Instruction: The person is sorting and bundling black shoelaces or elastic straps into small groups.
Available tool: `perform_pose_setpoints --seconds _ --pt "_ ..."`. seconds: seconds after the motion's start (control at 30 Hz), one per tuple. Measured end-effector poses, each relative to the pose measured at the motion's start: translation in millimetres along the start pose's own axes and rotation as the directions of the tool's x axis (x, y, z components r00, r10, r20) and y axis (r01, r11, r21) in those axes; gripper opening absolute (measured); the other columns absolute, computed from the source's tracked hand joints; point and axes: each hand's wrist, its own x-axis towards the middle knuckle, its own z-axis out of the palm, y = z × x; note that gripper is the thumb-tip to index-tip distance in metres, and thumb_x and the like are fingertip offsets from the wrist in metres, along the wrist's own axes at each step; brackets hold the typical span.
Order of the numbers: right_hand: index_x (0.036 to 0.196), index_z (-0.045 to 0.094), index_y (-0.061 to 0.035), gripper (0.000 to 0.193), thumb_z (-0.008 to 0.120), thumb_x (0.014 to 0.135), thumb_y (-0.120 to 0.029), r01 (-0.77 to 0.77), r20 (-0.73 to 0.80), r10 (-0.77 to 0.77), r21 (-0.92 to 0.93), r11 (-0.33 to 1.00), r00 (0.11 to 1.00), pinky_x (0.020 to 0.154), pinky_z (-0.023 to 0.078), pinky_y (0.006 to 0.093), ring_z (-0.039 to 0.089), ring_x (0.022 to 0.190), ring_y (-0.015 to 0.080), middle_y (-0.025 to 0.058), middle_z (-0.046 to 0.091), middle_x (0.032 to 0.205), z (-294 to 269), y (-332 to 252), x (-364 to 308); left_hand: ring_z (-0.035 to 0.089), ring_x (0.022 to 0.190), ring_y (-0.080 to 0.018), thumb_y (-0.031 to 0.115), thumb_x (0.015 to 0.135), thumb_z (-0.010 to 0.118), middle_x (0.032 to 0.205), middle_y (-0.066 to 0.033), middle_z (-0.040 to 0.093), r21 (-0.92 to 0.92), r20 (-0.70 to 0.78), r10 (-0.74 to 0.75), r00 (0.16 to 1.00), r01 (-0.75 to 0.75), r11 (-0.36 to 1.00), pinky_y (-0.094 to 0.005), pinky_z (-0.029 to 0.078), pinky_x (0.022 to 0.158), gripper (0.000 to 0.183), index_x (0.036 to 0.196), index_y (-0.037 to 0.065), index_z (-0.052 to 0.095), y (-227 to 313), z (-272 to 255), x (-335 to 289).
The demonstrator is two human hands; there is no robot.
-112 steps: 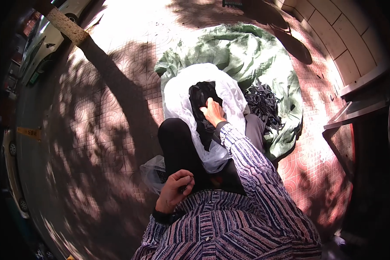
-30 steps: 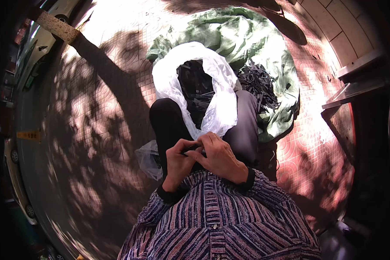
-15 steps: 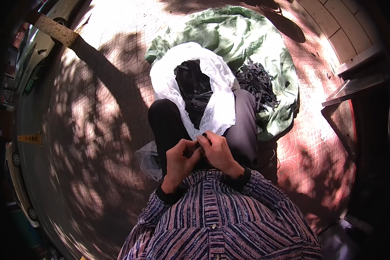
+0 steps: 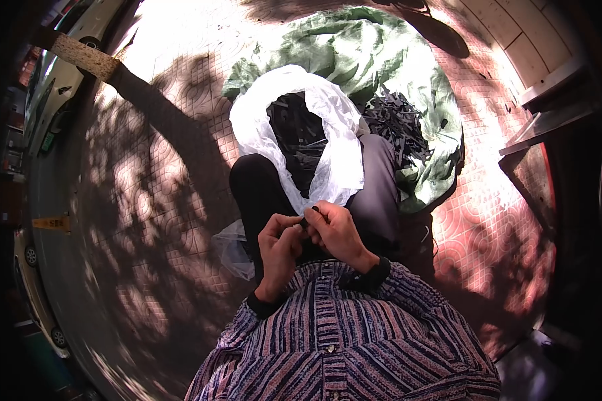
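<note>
Between my fingertips is a small black piece, mostly covered, so its exact kind is unclear. My left hand pinches it from the left, closed. My right hand grips it from the right, thumb and fingers together. Just beyond my hands, a white plastic bag stands open between my knees, its rim folded outward. Many thin black strips fill it. To the right, on a green woven sheet, lies a loose heap of similar black strips.
A clear plastic bag lies beside my left leg. Patterned red paving surrounds me, under dappled shade. A tree trunk rises at the upper left, with parked cars behind it. At the right are a ledge and step.
My fingers have shifted slightly around the small black piece, and more of it shows between them. The view has tilted a little; bag and heap stay in place.
</note>
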Motion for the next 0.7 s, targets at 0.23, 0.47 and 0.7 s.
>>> perform_pose_setpoints --seconds 0.23,0.47,0.7 --pt "0.077 0.055 -0.0010 0.029 0.051 0.091 -0.026 -0.027 0.033 0.024 0.076 0.997 0.999 0.048 0.041 0.0194 0.050 0.053 0.0057 0.0019 0.055 0.063 -0.8 3.6 -1.3 0.038 0.043 -0.0017 0.000 0.078 0.055 0.057 0.0025 0.048 -0.008 -0.019 -0.059 0.998 0.059 0.998 -0.0167 0.026 0.038 0.005 0.082 0.001 0.058 5.9 -0.7 0.7" --pt "0.076 0.056 -0.0016 0.028 0.051 0.091 -0.024 -0.083 0.055 0.074 0.192 0.978 0.996 0.045 0.040 0.0183 0.051 0.052 0.0053 0.0019 0.056 0.064 -0.4 9.1 0.5 0.039 0.043 -0.0017 -0.002 0.076 0.057 0.061 -0.0005 0.055 0.000 -0.020 -0.052 0.998 0.052 0.999 -0.0167 0.027 0.038 0.005 0.079 0.001 0.058 5.8 -0.5 0.6" --pt "0.077 0.055 0.0016 0.024 0.054 0.089 -0.019 0.069 -0.072 -0.072 -0.035 0.997 0.995 0.047 0.042 0.0255 0.053 0.051 0.0124 0.0061 0.056 0.063 8.7 8.6 -5.2 0.041 0.046 -0.0011 -0.001 0.078 0.057 0.065 -0.0007 0.057 0.182 -0.027 0.095 0.995 -0.088 0.979 -0.0159 0.029 0.040 0.004 0.080 0.002 0.056 0.4 1.5 -1.9"
